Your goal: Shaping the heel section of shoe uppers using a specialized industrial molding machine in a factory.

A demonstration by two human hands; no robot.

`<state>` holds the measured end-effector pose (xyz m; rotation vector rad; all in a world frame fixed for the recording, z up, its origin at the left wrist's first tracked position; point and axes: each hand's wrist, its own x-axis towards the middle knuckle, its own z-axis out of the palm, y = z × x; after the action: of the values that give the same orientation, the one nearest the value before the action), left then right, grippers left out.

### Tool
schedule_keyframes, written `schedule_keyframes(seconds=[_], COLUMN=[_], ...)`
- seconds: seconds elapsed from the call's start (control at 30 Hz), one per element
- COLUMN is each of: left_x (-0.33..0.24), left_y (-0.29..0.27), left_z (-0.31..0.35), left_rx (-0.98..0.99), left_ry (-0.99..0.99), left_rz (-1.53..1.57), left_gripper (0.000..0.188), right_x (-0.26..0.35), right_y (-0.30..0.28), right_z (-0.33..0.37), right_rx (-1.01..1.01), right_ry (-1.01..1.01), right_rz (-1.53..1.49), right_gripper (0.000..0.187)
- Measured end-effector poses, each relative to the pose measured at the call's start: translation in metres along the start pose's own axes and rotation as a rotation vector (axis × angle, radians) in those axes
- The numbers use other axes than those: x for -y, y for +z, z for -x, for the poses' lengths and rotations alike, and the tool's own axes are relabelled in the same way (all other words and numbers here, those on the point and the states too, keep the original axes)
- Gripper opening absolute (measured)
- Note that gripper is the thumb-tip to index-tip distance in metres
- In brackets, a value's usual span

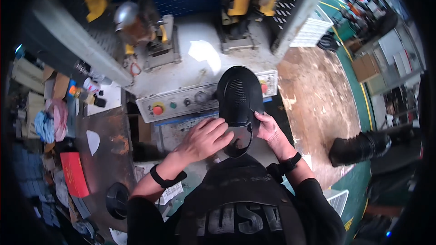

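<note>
A black shoe upper point(236, 95) is held in front of me, its rounded, perforated toe away from me and its opening towards me. My right hand point(269, 129) grips its right side near the opening, thumb on top and the other fingers mostly hidden underneath. On the left edge of the opening lies my left hand point(206, 138), its fingers bent and close together against the upper. Just beyond and partly behind the upper runs a control panel point(181, 104) with red and green buttons.
Behind the panel stand two machine stations with yellow parts, a left clamp point(159, 45) and a right clamp point(243, 31). A dark table point(102, 163) at left carries a black shoe piece point(117, 200) and bottles point(84, 95). At right, a black boot point(359, 149) lies by a worn wooden board point(313, 95).
</note>
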<state>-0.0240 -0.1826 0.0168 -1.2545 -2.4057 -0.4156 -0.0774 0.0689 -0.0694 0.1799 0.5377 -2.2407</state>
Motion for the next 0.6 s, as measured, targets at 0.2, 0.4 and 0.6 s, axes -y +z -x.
schedule_keyframes(seconds=[0.2, 0.4, 0.6], left_x=[-0.079, -0.11, -0.124], left_y=[0.053, 0.136, 0.22], left_z=[-0.04, -0.111, -0.214], left_rx=[-0.089, 0.018, -0.029], left_ry=[-0.048, 0.089, 0.139], left_rz=[0.333, 0.401, 0.309], left_gripper=[0.031, 0.023, 0.031], right_x=[0.023, 0.055, 0.124], right_y=[-0.068, -0.124, -0.211], right_z=[0.083, 0.168, 0.23], right_rx=[0.193, -0.046, -0.326], right_ry=[-0.312, -0.563, -0.842], right_rz=[-0.247, -0.148, -0.041], right_gripper=[0.039, 0.04, 0.032])
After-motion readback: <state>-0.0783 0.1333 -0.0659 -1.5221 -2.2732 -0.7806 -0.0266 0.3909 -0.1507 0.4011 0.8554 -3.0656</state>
